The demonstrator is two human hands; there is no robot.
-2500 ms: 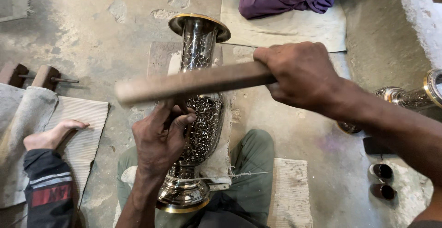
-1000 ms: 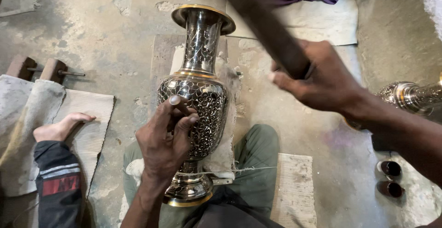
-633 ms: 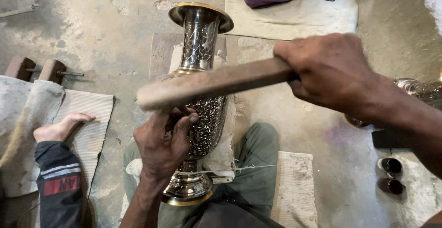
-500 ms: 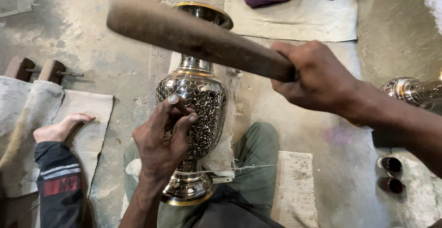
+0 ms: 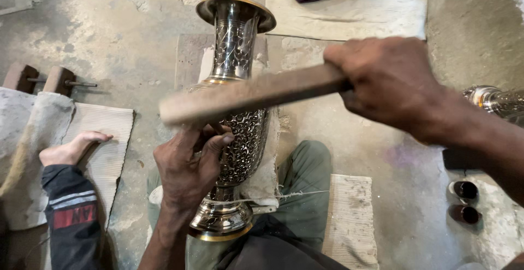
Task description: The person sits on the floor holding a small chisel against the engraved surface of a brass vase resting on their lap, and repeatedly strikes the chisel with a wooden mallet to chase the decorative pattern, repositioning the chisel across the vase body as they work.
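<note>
Rough grey concrete floor [image 5: 109, 24] — left hand [image 5: 188, 169] clasping vase [image 5: 240, 139], right hand [image 5: 390, 82] clenched on wooden stick [image 5: 245, 95].

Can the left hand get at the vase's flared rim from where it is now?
Probably not directly: the left hand sits on the vase belly, and the wooden stick in the right hand crosses above it, below the rim.

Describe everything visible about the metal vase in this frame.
The vase is tall, of shiny silvery metal with gold-coloured rims, a flared mouth, narrow engraved neck, bulging body covered in dense scrollwork and a round foot. It lies tilted, foot toward the person's lap, mouth away. The left hand presses against its body; the wooden stick in the right hand crosses its shoulder, blurred.
</note>
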